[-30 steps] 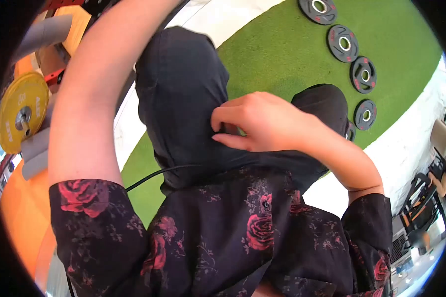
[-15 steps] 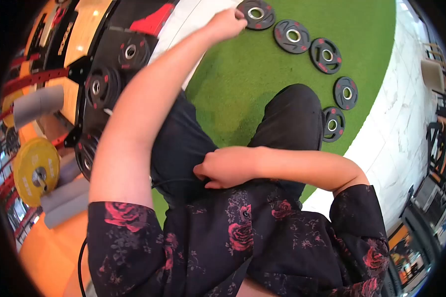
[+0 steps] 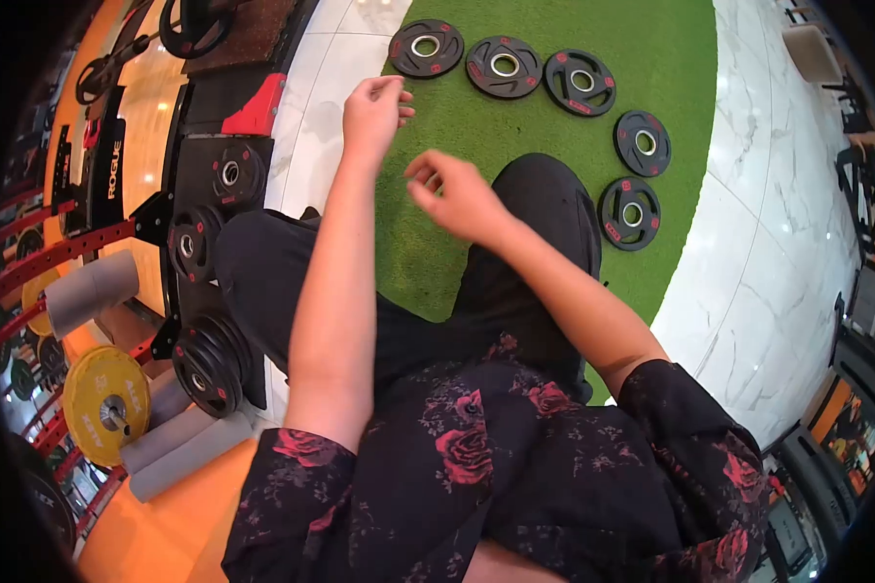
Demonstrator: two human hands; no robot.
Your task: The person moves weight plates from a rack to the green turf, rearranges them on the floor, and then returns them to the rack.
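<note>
My left hand (image 3: 375,115) hangs over the edge of the green turf, loosely curled with gaps between the fingers and nothing in it. It is just below the nearest black plate (image 3: 401,58), with no clear contact. My right hand (image 3: 451,194) is lifted between my knees, its bent fingers apart and holding nothing. Other black plates with metal centre rings lie in a curve on the turf: a second plate (image 3: 478,74), a third plate (image 3: 561,87), a fourth plate (image 3: 626,146) and a fifth plate (image 3: 612,218) beside my right knee.
On the left, more black plates (image 3: 197,374) are on a dark storage stand. A yellow plate (image 3: 87,413) and grey foam rollers (image 3: 92,291) are near the red rack. White marble flooring (image 3: 749,233) borders the turf (image 3: 423,267) on the right.
My left hand has moved down and left, away from the first plate. My right hand has risen from my lap to above the turf. The view has shifted, showing more on the left.
</note>
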